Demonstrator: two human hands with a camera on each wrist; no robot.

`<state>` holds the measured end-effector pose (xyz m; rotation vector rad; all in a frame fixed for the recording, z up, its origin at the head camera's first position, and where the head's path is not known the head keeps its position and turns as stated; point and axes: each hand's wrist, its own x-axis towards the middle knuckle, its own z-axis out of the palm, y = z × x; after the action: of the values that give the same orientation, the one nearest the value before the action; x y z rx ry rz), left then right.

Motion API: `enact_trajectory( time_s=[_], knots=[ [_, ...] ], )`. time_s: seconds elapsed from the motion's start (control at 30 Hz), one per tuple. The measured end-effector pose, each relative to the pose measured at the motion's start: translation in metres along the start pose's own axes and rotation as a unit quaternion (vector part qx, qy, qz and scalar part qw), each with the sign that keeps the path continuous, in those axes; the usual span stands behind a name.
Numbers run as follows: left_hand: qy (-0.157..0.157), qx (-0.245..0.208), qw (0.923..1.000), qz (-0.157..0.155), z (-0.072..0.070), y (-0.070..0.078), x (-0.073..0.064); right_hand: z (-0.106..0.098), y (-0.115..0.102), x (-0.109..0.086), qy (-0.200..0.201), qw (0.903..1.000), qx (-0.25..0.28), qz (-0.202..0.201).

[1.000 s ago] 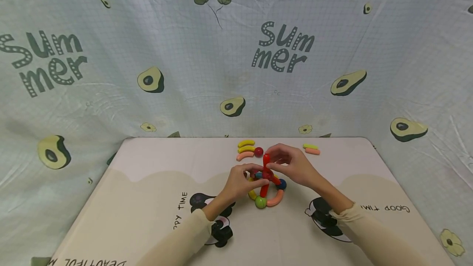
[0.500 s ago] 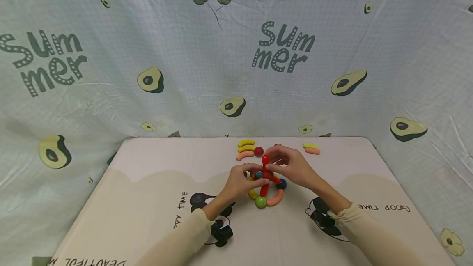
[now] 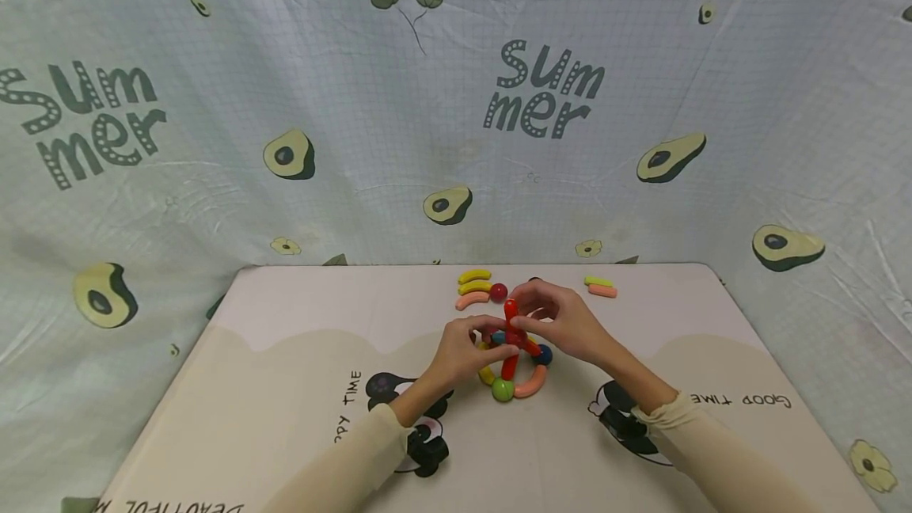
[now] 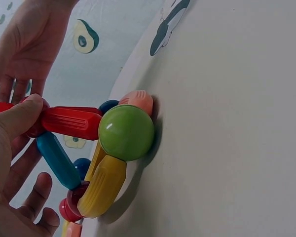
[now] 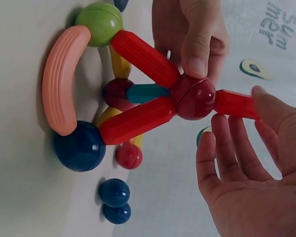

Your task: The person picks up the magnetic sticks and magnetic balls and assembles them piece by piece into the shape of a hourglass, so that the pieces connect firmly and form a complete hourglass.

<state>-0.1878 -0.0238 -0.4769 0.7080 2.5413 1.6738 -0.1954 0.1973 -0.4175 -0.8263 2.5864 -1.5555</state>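
Note:
A toy frame of balls and rods stands on the table. Its base ring joins a green ball (image 4: 126, 132), a dark blue ball (image 5: 80, 146) and a maroon ball (image 5: 117, 93) through curved rods, one salmon (image 5: 64, 81) and others yellow (image 4: 103, 187). Two red rods (image 5: 138, 121) and a teal rod (image 4: 59, 160) slope up to a dark red ball (image 5: 193, 98). My left hand (image 3: 459, 351) pinches that top ball between thumb and fingers. Above it, my right hand (image 3: 563, 319) pinches an upright red rod (image 5: 235, 103), whose lower end meets the ball.
Behind the frame lie two yellow curved rods (image 3: 475, 276), a salmon curved rod (image 3: 473, 302) and a red ball (image 3: 499, 292). Two dark blue balls (image 5: 114, 192) sit past the right hand. Farther right are short straight rods, lime (image 3: 598, 281) and salmon (image 3: 602, 291).
The upright red rod and my right hand have shifted down slightly, and the rod's top a little left. A dark ball now shows behind that hand. My left hand stays put.

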Motion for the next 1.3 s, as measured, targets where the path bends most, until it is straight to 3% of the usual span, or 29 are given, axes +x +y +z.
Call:
enact_trajectory(
  time_s=[0.23,0.53,0.87,1.07,1.3],
  knots=[
    [-0.005,-0.004,1.0000,0.003,-0.001,0.001,0.000,-0.019,0.012,-0.003,0.033,0.9981,-0.052,0.010],
    [-0.003,0.000,1.0000,0.005,-0.001,0.001,-0.002,-0.046,0.045,-0.012,0.065,0.9860,-0.146,0.047],
    [-0.002,-0.004,0.9999,0.012,-0.001,0.000,-0.002,-0.074,0.086,-0.021,0.084,0.9728,-0.211,0.044],
    [-0.001,-0.001,0.9999,0.011,-0.002,0.000,-0.001,-0.084,0.108,-0.024,0.090,0.9625,-0.245,0.074],
    [-0.003,-0.011,0.9999,0.007,-0.001,0.002,-0.001,-0.090,0.120,-0.024,0.091,0.9601,-0.239,0.112]
  ],
)
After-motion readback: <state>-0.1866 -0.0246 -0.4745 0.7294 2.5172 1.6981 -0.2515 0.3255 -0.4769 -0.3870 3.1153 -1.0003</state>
